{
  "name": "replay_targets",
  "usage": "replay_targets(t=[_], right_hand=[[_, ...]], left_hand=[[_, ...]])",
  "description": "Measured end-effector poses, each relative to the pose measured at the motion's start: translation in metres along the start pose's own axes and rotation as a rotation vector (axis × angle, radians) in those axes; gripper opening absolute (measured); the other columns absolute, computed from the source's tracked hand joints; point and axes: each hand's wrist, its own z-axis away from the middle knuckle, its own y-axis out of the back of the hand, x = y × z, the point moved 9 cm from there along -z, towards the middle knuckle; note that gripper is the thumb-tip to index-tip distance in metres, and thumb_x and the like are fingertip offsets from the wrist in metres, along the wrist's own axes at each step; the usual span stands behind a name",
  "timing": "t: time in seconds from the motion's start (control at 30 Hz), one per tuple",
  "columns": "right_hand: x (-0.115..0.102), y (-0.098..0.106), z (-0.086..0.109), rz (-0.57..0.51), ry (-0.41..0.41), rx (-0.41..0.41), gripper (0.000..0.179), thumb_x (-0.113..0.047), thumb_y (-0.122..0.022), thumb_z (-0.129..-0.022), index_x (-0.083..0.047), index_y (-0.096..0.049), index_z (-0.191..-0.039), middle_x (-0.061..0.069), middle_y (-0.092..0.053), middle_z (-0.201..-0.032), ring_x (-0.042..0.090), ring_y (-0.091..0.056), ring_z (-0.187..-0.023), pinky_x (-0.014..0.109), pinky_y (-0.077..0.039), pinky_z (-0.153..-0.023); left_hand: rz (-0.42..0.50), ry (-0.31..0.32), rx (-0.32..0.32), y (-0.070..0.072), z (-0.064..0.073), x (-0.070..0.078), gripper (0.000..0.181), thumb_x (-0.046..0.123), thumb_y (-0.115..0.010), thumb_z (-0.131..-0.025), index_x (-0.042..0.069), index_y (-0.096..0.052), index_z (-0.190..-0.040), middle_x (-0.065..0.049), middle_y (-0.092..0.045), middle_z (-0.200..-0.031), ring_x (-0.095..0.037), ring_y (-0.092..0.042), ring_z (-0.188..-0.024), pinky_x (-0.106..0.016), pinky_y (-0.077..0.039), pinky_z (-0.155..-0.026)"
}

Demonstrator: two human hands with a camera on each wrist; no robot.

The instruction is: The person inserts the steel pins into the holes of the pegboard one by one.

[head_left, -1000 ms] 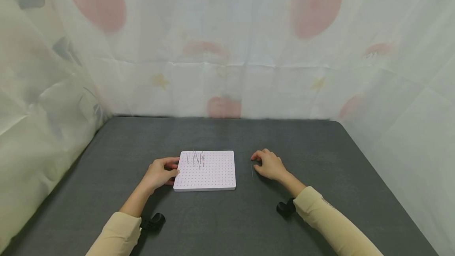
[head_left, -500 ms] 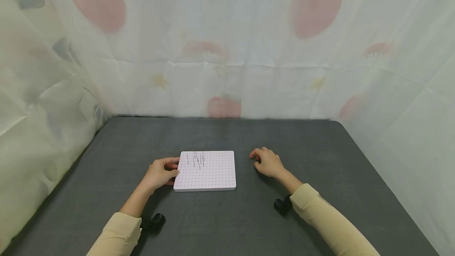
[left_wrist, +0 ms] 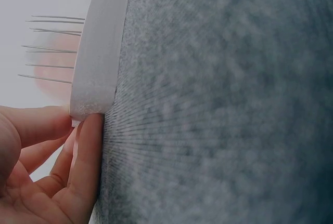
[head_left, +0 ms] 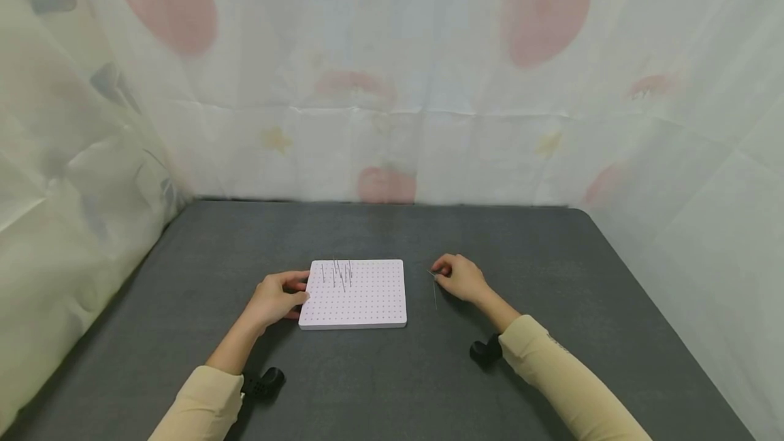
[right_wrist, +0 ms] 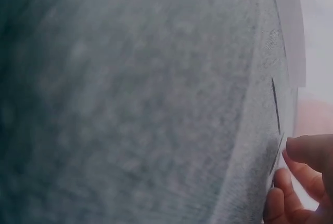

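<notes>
A white pegboard (head_left: pixel 373 301) with rows of small holes lies on the dark table, several thin metal pins (head_left: pixel 343 276) standing in its far left part, some leaning. My left hand (head_left: pixel 275 301) holds its left edge, thumb on the upper rim and fingers against the side; the left wrist view shows the thumb and fingers at the board's corner (left_wrist: pixel 93 94). To the right of the board, my right hand (head_left: pixel 462 280) pinches a thin metal pin (right_wrist: pixel 279 151) between thumb and finger, tilted close over the table. Another pin (head_left: pixel 435 297) lies on the table beside the fingertips.
The grey-black table (head_left: pixel 380 386) reaches back to a pale curtain (head_left: pixel 465 155) with fruit prints. More curtain hangs at the left and right. Black wrist cameras (head_left: pixel 265 383) sit at both cuffs.
The right hand has shifted slightly left and away from the body, and a pin now shows tilted up at its fingertips, apart from the lying one. The left hand and pegboard have stayed still.
</notes>
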Motion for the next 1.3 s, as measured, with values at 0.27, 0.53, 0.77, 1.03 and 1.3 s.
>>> replay_targets(t=[0.27, 0.53, 0.77, 1.03, 1.3], right_hand=[[0.0064, -0.0008, 0.001, -0.009, -0.092, 0.016, 0.011, -0.018, -0.069, -0.08, -0.015, -0.066, -0.09, -0.002, -0.058, -0.081, 0.013, -0.053, -0.073, 0.033, -0.04, -0.063], [0.007, -0.0022, -0.0009, 0.037, -0.114, 0.027, 0.01, -0.021, -0.07, -0.078, -0.017, -0.064, -0.086, -0.004, -0.056, -0.08, 0.014, -0.052, -0.075, 0.034, -0.037, -0.062], [0.0071, -0.002, -0.0023, 0.047, -0.12, 0.031, 0.008, -0.022, -0.069, -0.08, -0.018, -0.065, -0.085, -0.004, -0.057, -0.08, 0.013, -0.053, -0.074, 0.032, -0.036, -0.061], [0.006, -0.0007, -0.0034, 0.095, -0.141, 0.034, 0.005, -0.021, -0.064, -0.084, -0.018, -0.067, -0.082, -0.003, -0.057, -0.079, 0.012, -0.051, -0.07, 0.031, -0.038, -0.059], [0.004, -0.0016, -0.0056, 0.132, -0.139, 0.044, 0.011, -0.019, -0.061, -0.086, -0.017, -0.07, -0.081, -0.001, -0.061, -0.079, 0.012, -0.051, -0.062, 0.028, -0.04, -0.052]], left_hand=[[-0.001, 0.007, -0.002, -0.0012, 0.0011, -0.0003, 0.05, 0.005, -0.061, -0.083, 0.006, -0.049, -0.132, -0.019, -0.055, -0.111, -0.019, -0.062, -0.08, -0.031, -0.057, -0.06], [-0.003, 0.015, 0.003, -0.0008, 0.0009, -0.0009, 0.05, 0.005, -0.062, -0.083, 0.007, -0.051, -0.131, -0.017, -0.056, -0.11, -0.019, -0.061, -0.08, -0.031, -0.057, -0.06], [-0.02, 0.011, 0.003, -0.0003, 0.0006, 0.001, 0.05, 0.005, -0.062, -0.084, 0.007, -0.05, -0.132, -0.017, -0.056, -0.109, -0.018, -0.061, -0.079, -0.031, -0.057, -0.06], [-0.007, 0.022, -0.007, -0.0015, 0.0006, -0.0002, 0.05, 0.005, -0.062, -0.084, 0.007, -0.05, -0.133, -0.017, -0.056, -0.11, -0.018, -0.062, -0.079, -0.031, -0.057, -0.06], [-0.01, 0.027, -0.006, -0.0003, 0.0021, 0.0011, 0.051, 0.005, -0.061, -0.084, 0.007, -0.049, -0.133, -0.017, -0.055, -0.109, -0.019, -0.061, -0.081, -0.03, -0.057, -0.06]])
